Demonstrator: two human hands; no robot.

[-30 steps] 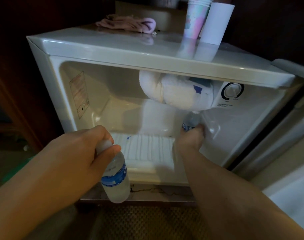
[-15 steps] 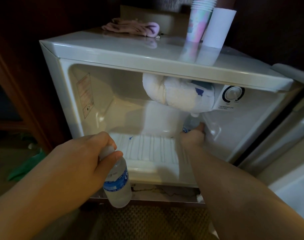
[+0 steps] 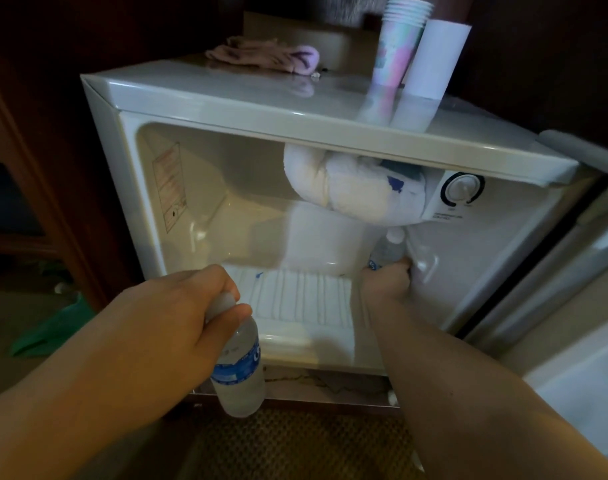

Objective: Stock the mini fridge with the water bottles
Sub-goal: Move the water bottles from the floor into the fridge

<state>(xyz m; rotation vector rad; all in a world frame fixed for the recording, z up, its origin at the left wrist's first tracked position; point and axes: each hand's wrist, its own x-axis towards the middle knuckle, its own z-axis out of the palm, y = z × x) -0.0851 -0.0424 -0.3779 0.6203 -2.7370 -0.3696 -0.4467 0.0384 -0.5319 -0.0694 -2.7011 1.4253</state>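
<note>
The white mini fridge (image 3: 226,98) stands open in front of me, its ribbed floor bare in the middle. My right hand (image 3: 387,282) reaches deep into the back right corner and grips a water bottle (image 3: 389,251) that stands upright against the right wall, its white cap just below the frosted freezer box. My left hand (image 3: 178,306) hangs outside the fridge's front edge and holds a second water bottle (image 3: 238,368) by its neck. This bottle has a blue label and dangles below the fridge's bottom lip.
A thick lump of frost (image 3: 344,195) bulges under the fridge ceiling beside the thermostat dial (image 3: 463,188). On top stand a stack of paper cups (image 3: 397,53), a white roll (image 3: 437,57) and a pink cloth (image 3: 264,55). The fridge door (image 3: 579,258) hangs open at right.
My right hand has pushed its bottle a little deeper toward the back right corner. My left hand still holds its bottle in front of the fridge. The view has shifted slightly left.
</note>
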